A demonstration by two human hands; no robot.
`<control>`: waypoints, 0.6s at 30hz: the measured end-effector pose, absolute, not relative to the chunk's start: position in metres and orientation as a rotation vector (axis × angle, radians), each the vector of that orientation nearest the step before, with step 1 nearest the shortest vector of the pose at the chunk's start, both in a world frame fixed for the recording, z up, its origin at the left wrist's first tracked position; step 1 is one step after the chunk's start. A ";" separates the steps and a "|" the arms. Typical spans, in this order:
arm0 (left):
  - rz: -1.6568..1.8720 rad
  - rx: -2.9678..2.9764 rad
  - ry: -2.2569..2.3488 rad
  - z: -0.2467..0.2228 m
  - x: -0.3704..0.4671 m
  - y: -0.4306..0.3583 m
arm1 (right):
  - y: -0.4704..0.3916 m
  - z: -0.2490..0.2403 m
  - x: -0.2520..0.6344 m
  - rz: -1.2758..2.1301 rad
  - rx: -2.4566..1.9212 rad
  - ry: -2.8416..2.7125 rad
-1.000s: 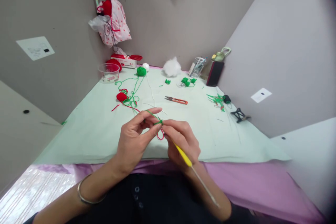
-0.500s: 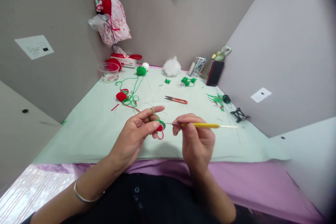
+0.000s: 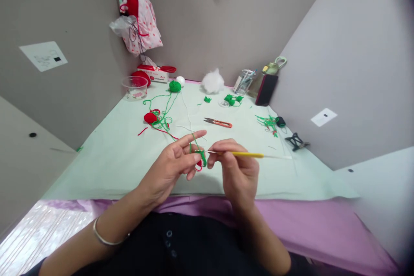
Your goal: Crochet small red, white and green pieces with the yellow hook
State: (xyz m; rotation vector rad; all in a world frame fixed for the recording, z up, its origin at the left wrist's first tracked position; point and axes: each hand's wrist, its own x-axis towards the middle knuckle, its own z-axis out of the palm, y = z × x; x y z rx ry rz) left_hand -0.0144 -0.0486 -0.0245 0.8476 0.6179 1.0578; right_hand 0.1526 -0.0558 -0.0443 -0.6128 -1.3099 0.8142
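Observation:
My left hand [image 3: 176, 161] pinches a small crochet piece [image 3: 203, 158] in green, white and red between thumb and fingers. Green yarn runs over its raised index finger down to the piece. My right hand [image 3: 237, 170] grips a crochet hook [image 3: 247, 154] with a yellow handle, held level. The hook's metal tip meets the top edge of the piece; the exact stitch is too small to make out. A red yarn loop hangs below the piece. Behind the hands lie orange thread snips [image 3: 218, 122].
At the left are a red yarn ball [image 3: 150, 118], a green yarn ball [image 3: 175, 86] and a clear plastic tub [image 3: 134, 90]. White stuffing [image 3: 212, 81] sits at the back. A phone [image 3: 267, 89], yarn scraps [image 3: 268, 123] and a black stand [image 3: 296, 142] are on the right.
My right hand and the hook have shifted slightly left, closer to my left hand. The crochet piece has turned, so more of its green edge shows.

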 end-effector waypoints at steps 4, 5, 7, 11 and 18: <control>0.951 0.796 0.531 -0.026 -0.018 -0.047 | -0.048 -0.042 0.156 1.079 -0.594 -1.078; 0.949 0.800 0.520 -0.027 -0.017 -0.047 | -0.047 -0.042 0.156 1.118 -0.592 -1.056; 0.991 0.858 0.540 -0.031 -0.015 -0.048 | -0.047 -0.043 0.155 1.136 -0.594 -1.065; 1.151 1.024 0.644 -0.037 -0.011 -0.050 | -0.053 -0.044 0.150 0.888 -0.669 -1.276; 1.263 0.876 0.692 -0.037 -0.002 -0.050 | -0.058 -0.053 0.142 0.198 -0.786 -1.594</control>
